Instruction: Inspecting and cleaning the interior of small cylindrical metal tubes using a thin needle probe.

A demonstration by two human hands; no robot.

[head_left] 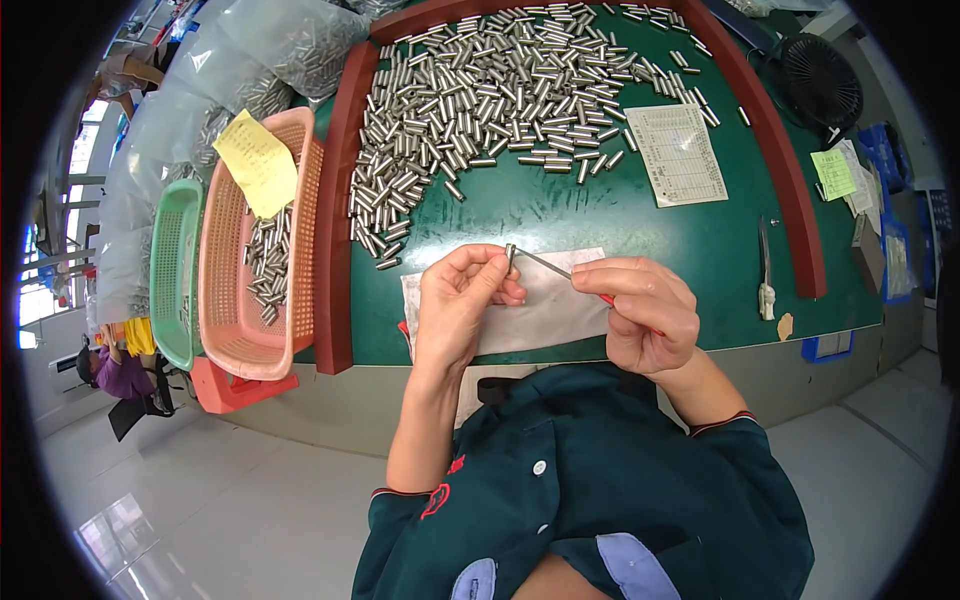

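Note:
Between the thumb and fingers of my left hand (462, 290) is a small metal cylinder (511, 253), held upright above a pale cloth (545, 325). My right hand (645, 308) grips a thin metal rod-like tool (546, 264) with a red handle, mostly hidden in the fingers. The tool's tip meets the cylinder near its upper end; whether it goes inside, I cannot tell. Beyond my hands, a large heap of loose shiny metal cylinders (480, 100) covers the far part of the green table (560, 215).
Red-brown rails (340, 220) border the work area. Left of it stand a pink basket (235, 335) with cylinders and a yellow note, a green basket (172, 270), and plastic bags (290, 40). At right are a printed sheet (676, 155), a slim white-ended tool (766, 270) and a black fan (820, 82).

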